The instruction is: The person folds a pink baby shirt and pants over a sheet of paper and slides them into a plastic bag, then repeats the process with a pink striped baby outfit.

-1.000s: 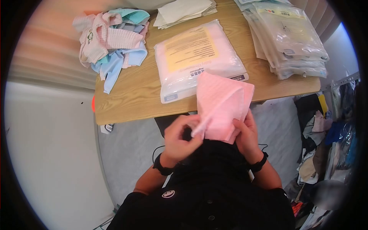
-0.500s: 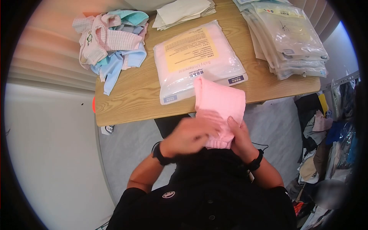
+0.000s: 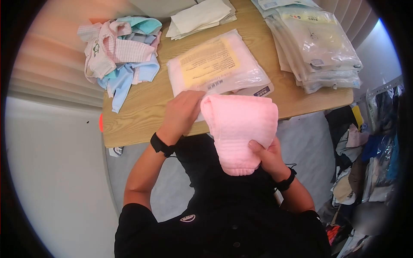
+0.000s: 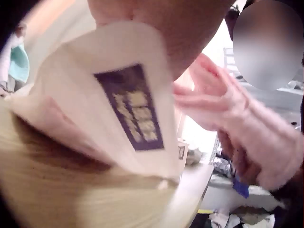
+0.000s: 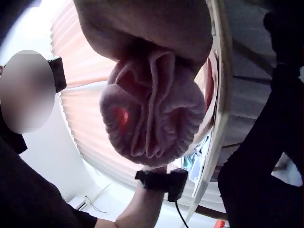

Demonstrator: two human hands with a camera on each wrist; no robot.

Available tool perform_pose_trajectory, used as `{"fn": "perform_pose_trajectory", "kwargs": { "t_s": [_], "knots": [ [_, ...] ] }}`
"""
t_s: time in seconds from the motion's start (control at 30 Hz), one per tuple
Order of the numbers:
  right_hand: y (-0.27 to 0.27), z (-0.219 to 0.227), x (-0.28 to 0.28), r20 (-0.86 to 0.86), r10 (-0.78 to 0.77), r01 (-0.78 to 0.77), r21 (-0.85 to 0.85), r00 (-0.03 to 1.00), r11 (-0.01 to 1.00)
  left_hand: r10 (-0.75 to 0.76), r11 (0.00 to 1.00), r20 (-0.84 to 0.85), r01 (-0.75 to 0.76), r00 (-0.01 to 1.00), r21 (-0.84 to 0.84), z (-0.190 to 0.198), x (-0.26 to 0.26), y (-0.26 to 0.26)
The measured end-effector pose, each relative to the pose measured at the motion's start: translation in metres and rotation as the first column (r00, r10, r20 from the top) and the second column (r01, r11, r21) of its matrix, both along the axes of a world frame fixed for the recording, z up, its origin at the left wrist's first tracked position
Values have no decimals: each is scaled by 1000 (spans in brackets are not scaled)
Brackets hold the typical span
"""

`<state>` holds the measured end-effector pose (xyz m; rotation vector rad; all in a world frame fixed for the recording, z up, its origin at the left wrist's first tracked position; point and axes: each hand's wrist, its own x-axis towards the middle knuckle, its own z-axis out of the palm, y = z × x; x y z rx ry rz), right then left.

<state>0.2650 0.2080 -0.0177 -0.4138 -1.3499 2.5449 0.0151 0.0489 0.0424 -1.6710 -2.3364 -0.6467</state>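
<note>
My right hand [image 3: 269,157] grips a folded pink garment [image 3: 243,124] by its right side, thumb on top, holding it above my lap. Its ribbed, gathered end [image 5: 152,118] faces the right wrist camera, with the folds layered inside. At the table's near edge, my left hand [image 3: 183,112] pinches the near left corner of a clear plastic bag [image 3: 256,77] with pink cloth inside. In the left wrist view that corner, bearing a dark blue label [image 4: 130,109], is lifted off the wood; the fingertips are hidden. The garment overlaps the bag's near edge in the head view.
A heap of baby clothes [image 3: 120,53] lies at the table's left. White paper sheets [image 3: 200,17] sit at the back, and a stack of filled clear bags [image 3: 318,43] at the right. Clothes and bags [image 3: 357,159] crowd a shelf right of the table [image 3: 142,124].
My left hand has left the garment and moved up and left to the bag's near corner. The garment is now folded over, turned and held by my right hand alone.
</note>
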Motion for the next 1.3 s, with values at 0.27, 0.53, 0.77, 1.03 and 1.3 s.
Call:
{"fn": "perform_pose_trajectory", "kwargs": {
  "t_s": [0.27,0.53,0.77,1.03,1.3],
  "knots": [
    [4,-6,-37,33,-136,132,97,990,986,122,949,174,-166,977,269,63,31,25],
    [19,31,-65,-12,5,-7,-212,1000,977,7,986,30,-12,1000,168,63,73,19],
    [45,45,-90,-206,-49,-72,-542,977,837,-1,983,15,-2,1000,185,64,96,-1],
    [1,-24,-109,-338,-427,475,71,839,877,91,989,277,-119,957,88,63,112,8],
    [-12,-15,-117,-527,-414,665,501,742,554,15,999,154,-8,988,-41,57,109,17]
  ]
}}
